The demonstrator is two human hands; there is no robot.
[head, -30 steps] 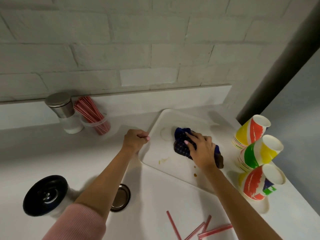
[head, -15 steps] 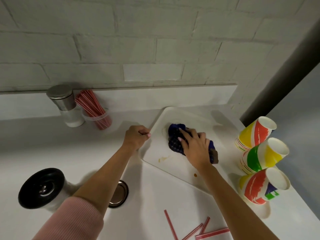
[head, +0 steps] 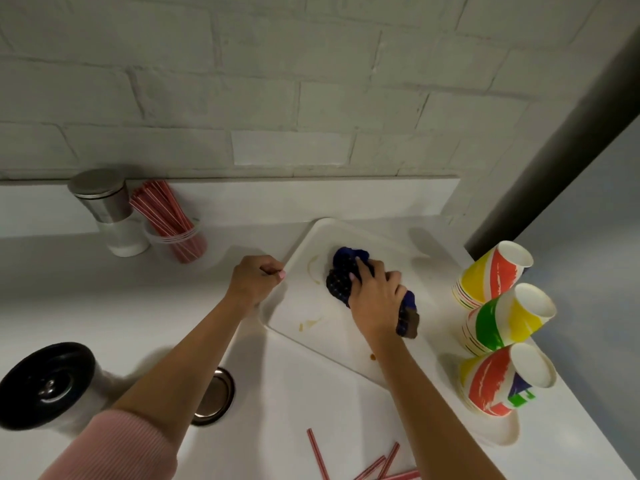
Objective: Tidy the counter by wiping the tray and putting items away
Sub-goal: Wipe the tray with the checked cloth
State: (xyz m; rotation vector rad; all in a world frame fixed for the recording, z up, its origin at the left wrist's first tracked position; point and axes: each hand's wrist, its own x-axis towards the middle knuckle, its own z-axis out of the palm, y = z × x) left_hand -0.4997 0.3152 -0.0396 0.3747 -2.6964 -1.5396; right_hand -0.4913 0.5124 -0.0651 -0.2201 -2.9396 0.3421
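Observation:
A white tray (head: pixel 313 233) lies angled on the white counter, with brownish smears near its left side and a small drop near its front edge. My right hand (head: pixel 375 294) presses down on a crumpled dark blue cloth (head: pixel 341 278) in the middle of the tray. My left hand (head: pixel 254 280) is closed on the tray's left rim. Several red-striped straws (head: pixel 367 462) lie loose on the counter at the bottom.
Three stacks of colourful paper cups (head: pixel 491 273) lie tipped at the right. At back left stand a steel-lidded jar (head: pixel 110 213) and a clear cup of straws (head: pixel 173 223). A black-lidded canister (head: pixel 45 384) and a round metal lid (head: pixel 213 396) sit front left.
My right hand has slid the cloth a little toward the tray's far left. My left hand has kept its hold on the rim.

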